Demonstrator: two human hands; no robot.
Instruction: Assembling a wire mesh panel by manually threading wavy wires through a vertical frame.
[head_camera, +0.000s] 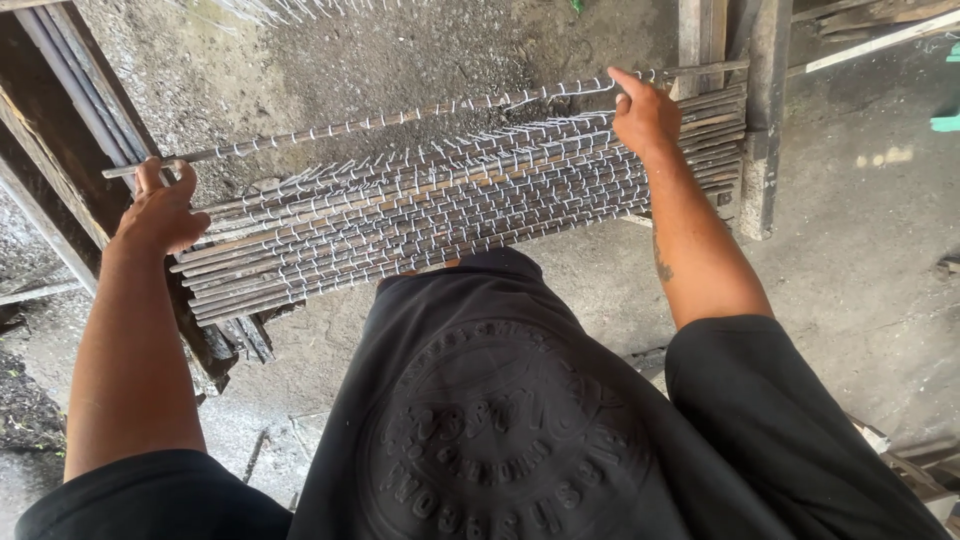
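A long metal rod (400, 118) with many white wire ties along it lies apart at the far side of a stack. My left hand (160, 210) grips its left end and my right hand (642, 115) pinches it near its right end. Closer to me, a stack of several similar wire-tied rods (440, 205) lies side by side across two supports, slanting up to the right.
A dark wooden beam (60, 170) carries the rods' left ends; an upright wooden and metal frame (760, 120) carries the right ends. Plain bars (75, 80) rest on the left beam. Below is a grey concrete floor (860, 270). My black shirt fills the foreground.
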